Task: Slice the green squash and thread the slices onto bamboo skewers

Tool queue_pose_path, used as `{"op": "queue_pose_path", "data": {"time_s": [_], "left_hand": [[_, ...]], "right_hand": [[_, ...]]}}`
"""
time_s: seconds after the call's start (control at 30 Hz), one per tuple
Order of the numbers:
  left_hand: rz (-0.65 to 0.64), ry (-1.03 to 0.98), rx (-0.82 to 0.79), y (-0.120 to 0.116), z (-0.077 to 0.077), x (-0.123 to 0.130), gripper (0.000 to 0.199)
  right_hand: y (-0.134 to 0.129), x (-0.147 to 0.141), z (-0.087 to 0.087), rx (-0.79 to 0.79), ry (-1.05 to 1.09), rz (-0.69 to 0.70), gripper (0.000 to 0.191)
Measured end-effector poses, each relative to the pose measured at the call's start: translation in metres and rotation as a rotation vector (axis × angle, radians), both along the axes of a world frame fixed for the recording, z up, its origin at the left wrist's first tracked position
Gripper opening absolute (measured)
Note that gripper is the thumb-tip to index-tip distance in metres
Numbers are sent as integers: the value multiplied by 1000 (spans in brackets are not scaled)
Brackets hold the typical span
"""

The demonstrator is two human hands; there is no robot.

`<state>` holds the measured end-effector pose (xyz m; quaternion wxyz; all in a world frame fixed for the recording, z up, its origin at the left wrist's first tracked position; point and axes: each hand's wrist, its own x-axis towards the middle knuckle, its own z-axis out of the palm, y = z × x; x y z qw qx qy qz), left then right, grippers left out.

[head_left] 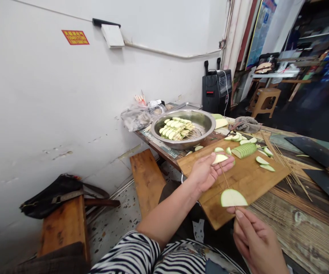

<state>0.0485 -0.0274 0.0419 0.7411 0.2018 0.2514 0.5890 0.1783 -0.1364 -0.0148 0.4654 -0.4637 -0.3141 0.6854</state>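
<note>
My left hand (205, 175), palm up, pinches a pale half-moon zucchini slice (220, 159) under its thumb, the other fingers stretched out. From that slice a thin bamboo skewer (225, 176) runs down toward me and through a second, larger-looking zucchini slice (234, 198). Just below this second slice, my right hand (255, 236) grips the skewer between thumb and fingers. Beneath both hands lies a wooden cutting board (210, 207). On it rest a row of cut zucchini (244, 150) and several loose slices (263, 160).
A steel basin (211, 127) piled with skewered slices (175, 128) stands behind the board. Loose bamboo skewers (292, 167) lie to its right, beside dark cleavers (324, 182). A grey cloth (247, 124) and plastic bags (137, 118) sit farther back. A wooden bench (147, 179) is at left.
</note>
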Motion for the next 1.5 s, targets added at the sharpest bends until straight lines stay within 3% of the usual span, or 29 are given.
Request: {"op": "queue_pose_path", "data": {"time_s": [0.4,0.87,1.23,1.5], "left_hand": [[10,82,-13,0,1,-3,24],[-25,99,34,-6,-1,-5,20],[-58,242,26,-20,-4,8,19],[-180,142,-37,-17,1,3,34]], "right_hand": [[-6,5,-10,-2,-53,-13,44],[-3,-1,-9,6,-61,19,47],[5,0,-10,149,-177,-25,45],[12,5,-15,309,-365,-48,40]]}}
